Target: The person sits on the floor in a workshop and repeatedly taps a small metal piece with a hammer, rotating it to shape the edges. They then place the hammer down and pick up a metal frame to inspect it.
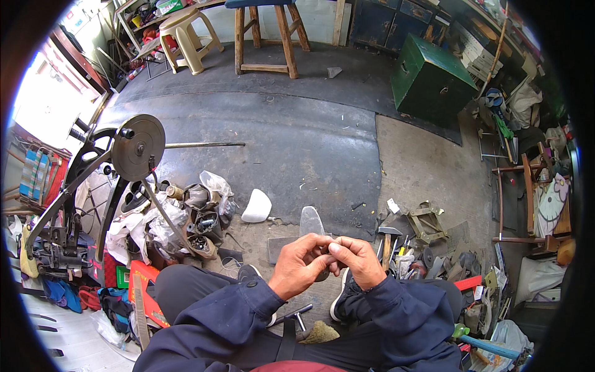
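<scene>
My left hand (297, 265) and my right hand (359, 261) meet in front of my knees, both closed with fingertips pinched together. Whatever lies between the fingers is too small or too hidden to name. Just beyond them a flat grey sole-shaped piece (310, 221) stands out, its near end covered by my hands. To the left of it lies a dark flat slab (280, 249), partly behind my left hand. A metal T-shaped tool (300, 317) and a rough tan lump (320, 333) are between my thighs.
A hand-cranked machine with a large wheel (139, 147) stands at left, beside a pile of shoes and bags (192, 217). A white rounded piece (256, 206) lies ahead. Tools and scraps, including a hammer (389, 232), crowd the right. Farther off are a green chest (427, 80) and stools (266, 37).
</scene>
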The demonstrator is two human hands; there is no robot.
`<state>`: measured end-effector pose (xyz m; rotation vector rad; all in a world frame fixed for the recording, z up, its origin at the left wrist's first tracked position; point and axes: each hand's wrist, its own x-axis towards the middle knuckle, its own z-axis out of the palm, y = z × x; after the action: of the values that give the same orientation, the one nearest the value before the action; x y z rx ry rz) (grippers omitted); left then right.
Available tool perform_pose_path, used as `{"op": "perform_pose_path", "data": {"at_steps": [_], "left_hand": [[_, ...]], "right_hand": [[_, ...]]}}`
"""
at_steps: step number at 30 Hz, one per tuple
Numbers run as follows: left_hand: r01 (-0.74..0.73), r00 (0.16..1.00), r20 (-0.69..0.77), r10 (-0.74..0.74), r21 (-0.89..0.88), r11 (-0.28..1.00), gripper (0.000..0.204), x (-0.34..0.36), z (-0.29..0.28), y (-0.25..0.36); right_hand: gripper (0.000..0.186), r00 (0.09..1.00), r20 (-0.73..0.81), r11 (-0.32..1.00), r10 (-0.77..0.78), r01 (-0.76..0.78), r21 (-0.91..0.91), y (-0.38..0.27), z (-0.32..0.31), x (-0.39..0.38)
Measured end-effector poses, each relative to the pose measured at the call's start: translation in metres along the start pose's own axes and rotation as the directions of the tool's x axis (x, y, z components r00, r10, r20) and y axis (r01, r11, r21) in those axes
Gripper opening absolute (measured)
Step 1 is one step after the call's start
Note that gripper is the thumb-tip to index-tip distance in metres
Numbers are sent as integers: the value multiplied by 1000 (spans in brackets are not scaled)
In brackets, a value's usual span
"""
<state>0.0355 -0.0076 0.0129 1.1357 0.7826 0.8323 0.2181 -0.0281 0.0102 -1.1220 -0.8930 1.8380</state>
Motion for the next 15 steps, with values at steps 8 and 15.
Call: {"op": "perform_pose_path", "data": {"at_steps": [8,15], "left_hand": [[6,1000,2,-6,-2,1000,21,0,0,3],[-12,1000,6,12,19,1000,22,0,0,2]], "right_hand": [[26,1000,0,1000,-2,2,5,2,-1,1],[26,1000,3,1000,-5,5,6,1,-1,1]]}}
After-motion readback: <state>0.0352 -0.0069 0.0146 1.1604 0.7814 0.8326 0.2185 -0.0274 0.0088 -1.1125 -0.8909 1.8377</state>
